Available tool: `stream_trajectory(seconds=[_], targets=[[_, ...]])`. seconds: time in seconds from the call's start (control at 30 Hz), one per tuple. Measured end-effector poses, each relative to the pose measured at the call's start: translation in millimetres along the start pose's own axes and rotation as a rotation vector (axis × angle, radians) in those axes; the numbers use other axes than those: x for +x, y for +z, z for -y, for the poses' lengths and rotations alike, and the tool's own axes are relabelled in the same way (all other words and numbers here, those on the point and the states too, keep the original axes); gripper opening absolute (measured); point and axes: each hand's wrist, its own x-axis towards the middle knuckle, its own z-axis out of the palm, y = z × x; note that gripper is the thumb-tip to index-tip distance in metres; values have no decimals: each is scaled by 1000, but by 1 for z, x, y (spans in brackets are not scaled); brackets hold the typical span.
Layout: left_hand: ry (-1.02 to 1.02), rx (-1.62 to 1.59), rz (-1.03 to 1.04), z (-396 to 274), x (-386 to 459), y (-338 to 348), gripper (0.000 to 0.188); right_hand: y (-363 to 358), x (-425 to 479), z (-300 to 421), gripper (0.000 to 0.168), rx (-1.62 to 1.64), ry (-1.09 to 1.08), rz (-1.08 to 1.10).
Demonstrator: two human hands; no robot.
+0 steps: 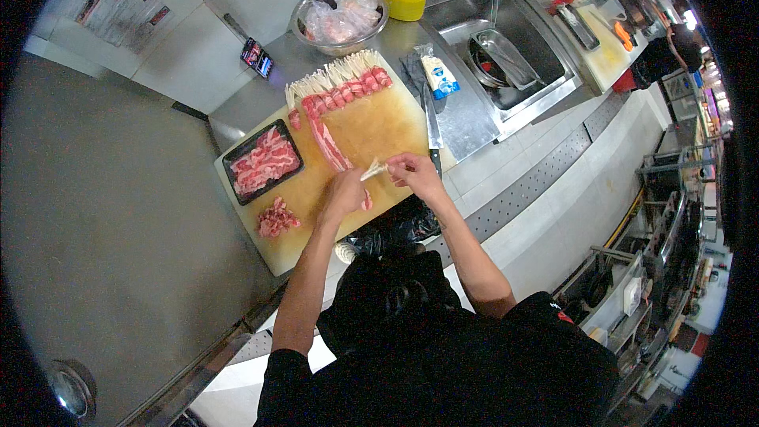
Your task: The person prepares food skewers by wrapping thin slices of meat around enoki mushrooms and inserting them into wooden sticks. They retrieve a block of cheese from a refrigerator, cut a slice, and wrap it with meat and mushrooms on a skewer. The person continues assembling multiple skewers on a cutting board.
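Observation:
Over the front of a yellowed cutting board, a small bunch of pale enoki mushrooms spans the gap between my hands. My left hand grips one end, and the fingers of my right hand pinch the other. A long strip of marbled raw meat runs under my left hand, its near end showing past it. Meat-wrapped enoki rolls line the board's far side, and a separate roll lies left of them. Sliced meat fills a black tray; a pile of meat scraps lies in front.
Beyond the board stand a steel bowl of bagged food and a yellow container. A phone leans on the wall. Right of the board are a knife, a mushroom packet and a sink. Another person is far right.

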Motion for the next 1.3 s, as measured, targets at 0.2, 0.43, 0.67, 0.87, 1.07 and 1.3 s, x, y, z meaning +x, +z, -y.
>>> stream_trajectory(seconds=[0.2, 0.43, 0.67, 0.87, 1.07, 1.3], targets=[[205, 51, -354, -1, -33, 25, 48, 16, -18, -7, 35, -671, -472, -82], [65, -51, -738, 9, -71, 48, 46, 26, -10, -17, 44, -839, -813, -68], [-238, -44, -644, 19, -61, 57, 18, 18, -17, -36, 30, -864, -671, -184], [-179, 143, -642, 22, -55, 44, 8, 23, -13, -34, 20, -845, -704, -209], [38, 137, -673, 16, -48, -4, 12, 21, -17, -22, 16, -847, -749, -168], [172, 164, -371, 14, -25, 4, 12, 29, -14, -19, 15, -988, -831, -73]])
